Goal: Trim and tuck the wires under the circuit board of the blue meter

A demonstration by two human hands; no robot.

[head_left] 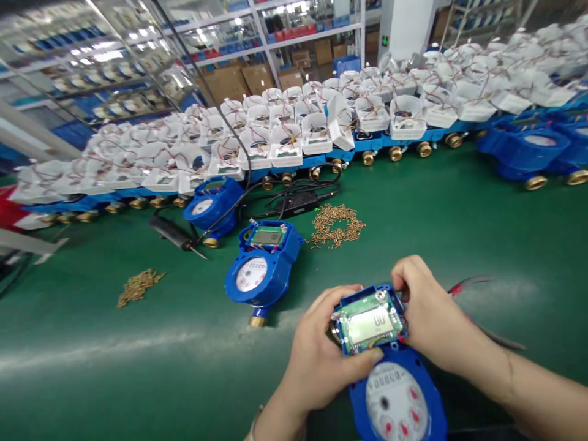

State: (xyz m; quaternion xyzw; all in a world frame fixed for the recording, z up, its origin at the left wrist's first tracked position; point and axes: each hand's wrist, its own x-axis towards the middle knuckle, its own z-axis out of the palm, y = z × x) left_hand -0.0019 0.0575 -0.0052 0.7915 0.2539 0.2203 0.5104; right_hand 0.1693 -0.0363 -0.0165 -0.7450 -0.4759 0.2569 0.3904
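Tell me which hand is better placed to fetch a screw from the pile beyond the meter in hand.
Probably the right hand: it only touches the top right corner of the blue water meter, and the brass screw pile lies ahead of it. The left hand grips and steadies the meter's circuit board.

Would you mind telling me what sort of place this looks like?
Probably a water-meter assembly workshop: rows of white-capped meters line the green bench, brass screws lie piled, and both hands hold an opened blue meter.

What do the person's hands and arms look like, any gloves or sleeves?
Both hands are bare, no gloves. The left hand has a pale band at the wrist, at the frame's bottom edge; what it is cannot be told. The right hand leads to a bare forearm with no sleeve in view. No rings show.
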